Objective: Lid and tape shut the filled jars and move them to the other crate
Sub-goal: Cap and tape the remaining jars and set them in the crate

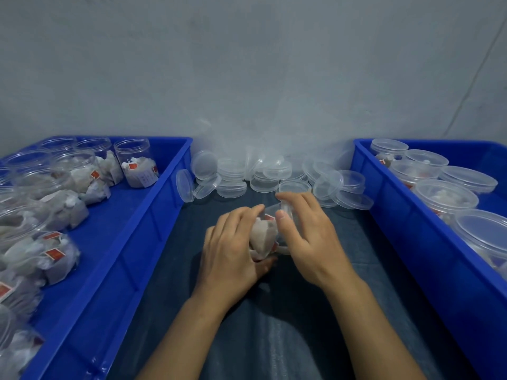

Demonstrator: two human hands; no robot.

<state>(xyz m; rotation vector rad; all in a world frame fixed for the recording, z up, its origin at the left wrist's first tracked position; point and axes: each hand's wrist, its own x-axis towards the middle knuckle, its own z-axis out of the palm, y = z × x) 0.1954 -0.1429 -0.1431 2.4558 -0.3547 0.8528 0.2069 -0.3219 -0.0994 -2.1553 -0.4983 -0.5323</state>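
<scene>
Dim, cool, even light is filling the scene.
Wide-angle distortion is bowing the edges; soft blur is smearing everything.

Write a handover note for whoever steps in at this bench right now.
Left hand grips a filled jar over the dark cloth; right hand holds its upper end. No lid visible on it yet.
Left crate: open filled jars, still to do.
Right crate: lidded jars, done; tape cannot be made out.
Loose lids are piled at the back between the crates.
Next: lid this jar, tape it, move it right, repeat.
</scene>
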